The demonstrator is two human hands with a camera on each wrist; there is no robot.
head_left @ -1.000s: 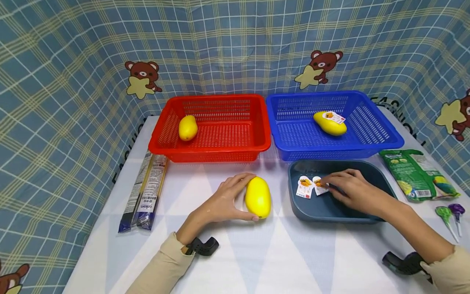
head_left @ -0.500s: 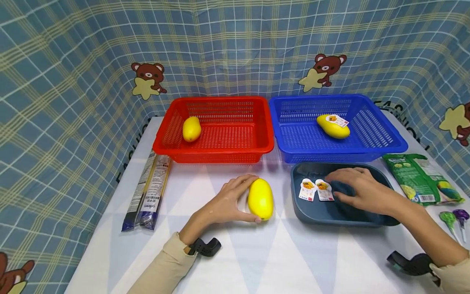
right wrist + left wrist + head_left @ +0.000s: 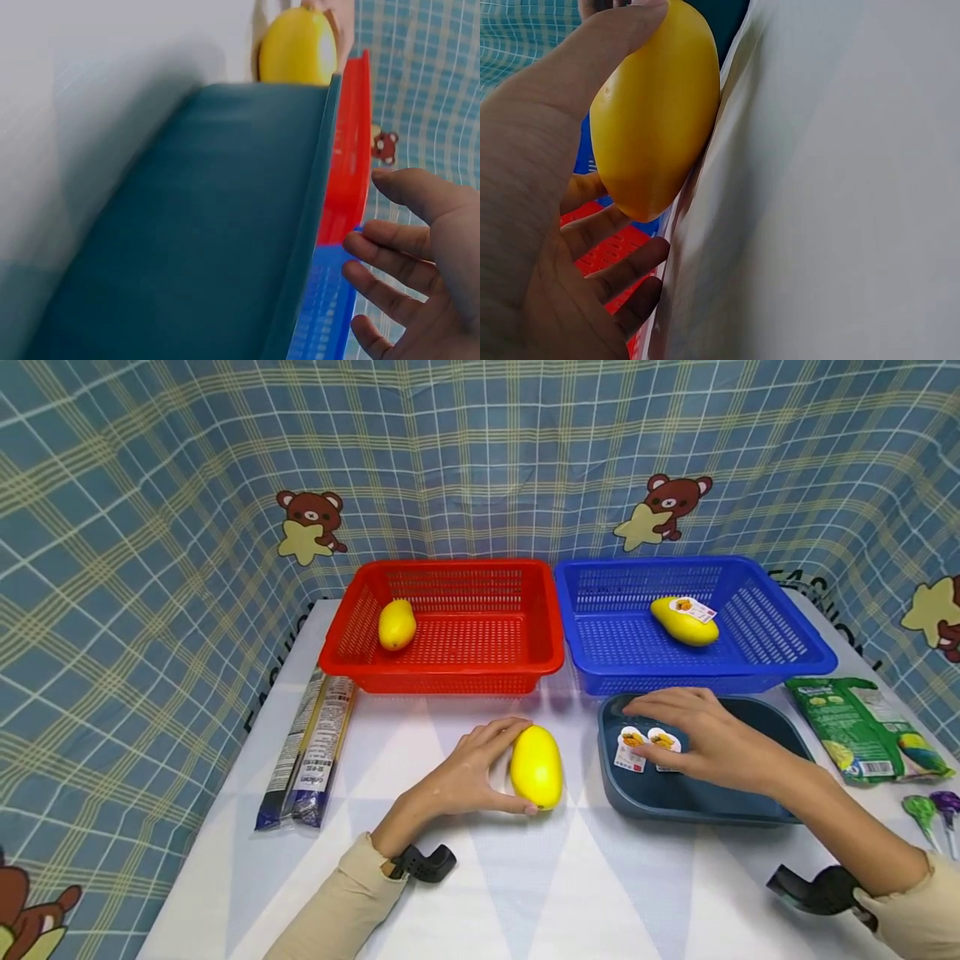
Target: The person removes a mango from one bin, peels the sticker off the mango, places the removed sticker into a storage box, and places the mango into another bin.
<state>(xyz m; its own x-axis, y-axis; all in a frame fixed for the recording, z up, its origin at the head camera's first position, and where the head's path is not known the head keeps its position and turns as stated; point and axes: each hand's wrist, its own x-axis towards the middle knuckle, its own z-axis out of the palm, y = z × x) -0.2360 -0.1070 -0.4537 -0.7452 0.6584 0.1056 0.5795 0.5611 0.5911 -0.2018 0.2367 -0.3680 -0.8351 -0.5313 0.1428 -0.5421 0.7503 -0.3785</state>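
A smooth yellow mango (image 3: 536, 767) lies on the white tabletop in the middle. My left hand (image 3: 461, 774) holds it from the left, with the thumb at the near end and fingertips at the far end; in the left wrist view the thumb presses on the mango (image 3: 656, 112). To its right stands a dark teal tub (image 3: 720, 808). Over the tub hovers my right hand (image 3: 701, 735), fingers spread and holding nothing. Two white labels with mango pictures lie in the tub: the left label (image 3: 627, 760), and the right label (image 3: 662, 740), partly hidden by the thumb.
Behind stand a red basket (image 3: 442, 683) containing a mango (image 3: 397, 625), and a blue basket (image 3: 667, 682) containing a labelled mango (image 3: 682, 625). Long clear packets (image 3: 307, 752) lie at left. A green snack bag (image 3: 866, 727), a green lollipop (image 3: 919, 810) and a purple lollipop (image 3: 947, 803) lie at right.
My right hand leaves the right label, first drawing back right, then moving left over both labels. The right label now sits straighter beside the other. My left hand stays at the mango.
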